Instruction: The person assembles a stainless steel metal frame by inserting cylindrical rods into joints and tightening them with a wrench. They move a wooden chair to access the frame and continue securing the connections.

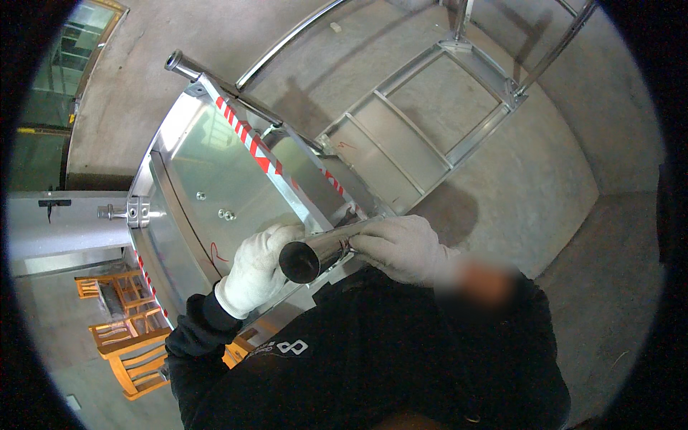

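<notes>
A shiny round metal tube (331,248) points its dark open end toward me, at the near corner of a stainless steel table frame (306,206). My left hand (264,264), in a white glove, is closed against the tube's left side; some of its fingers are hidden behind the tube. From the right, my right hand (401,247), also gloved in white, grips the tube with its fingers bent over it. Red and white striped tape (247,136) runs along the frame's edge. Several small metal nuts (226,214) lie on the steel panel (208,161) beyond my left hand.
Another metal frame with crossbars (412,149) lies on the concrete floor at the far right. At the frame's far corner stands a tube leg (185,66). Wooden chairs (136,355) are at the left, below a grey cabinet (79,222). A glass pane (57,93) is at upper left.
</notes>
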The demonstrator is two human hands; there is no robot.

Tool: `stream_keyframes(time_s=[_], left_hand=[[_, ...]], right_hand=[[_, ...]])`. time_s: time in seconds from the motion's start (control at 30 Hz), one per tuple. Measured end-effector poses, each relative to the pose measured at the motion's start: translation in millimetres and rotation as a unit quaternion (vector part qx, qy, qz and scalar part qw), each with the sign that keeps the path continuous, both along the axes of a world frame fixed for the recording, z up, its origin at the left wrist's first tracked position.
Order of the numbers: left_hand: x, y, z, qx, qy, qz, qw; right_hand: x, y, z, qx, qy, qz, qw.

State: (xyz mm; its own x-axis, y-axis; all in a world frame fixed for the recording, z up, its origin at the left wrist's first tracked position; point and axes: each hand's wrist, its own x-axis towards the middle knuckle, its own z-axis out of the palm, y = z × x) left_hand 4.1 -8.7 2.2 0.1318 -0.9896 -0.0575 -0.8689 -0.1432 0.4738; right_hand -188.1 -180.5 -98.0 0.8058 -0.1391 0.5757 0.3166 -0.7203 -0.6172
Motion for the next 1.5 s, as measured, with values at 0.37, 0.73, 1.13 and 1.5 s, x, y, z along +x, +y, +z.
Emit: stream_keyframes(time_s=[0.37, 0.73, 1.13, 1.5], left_hand=[[0.1, -0.1, 1.4, 0.035, -0.008, 0.000, 0.999], [0.3, 1.9, -0.5, 0.026, 0.024, 0.022, 0.999], [3.5, 2.1, -1.9, 0.034, -0.011, -0.018, 0.999], [-1.9, -1.8, 5.6, 0.014, 0.027, -0.007, 1.000]], right_hand=[[13.5, -24.0, 13.6, -0.193, -0.131, 0.021, 0.972], [12.8, -27.6, 24.7, -0.241, -0.089, 0.059, 0.965], [-2.1, 3.2, 24.6, 0.156, 0.127, 0.059, 0.978], [-6.5, 22.5, 27.4, 0.801, 0.289, 0.167, 0.496]])
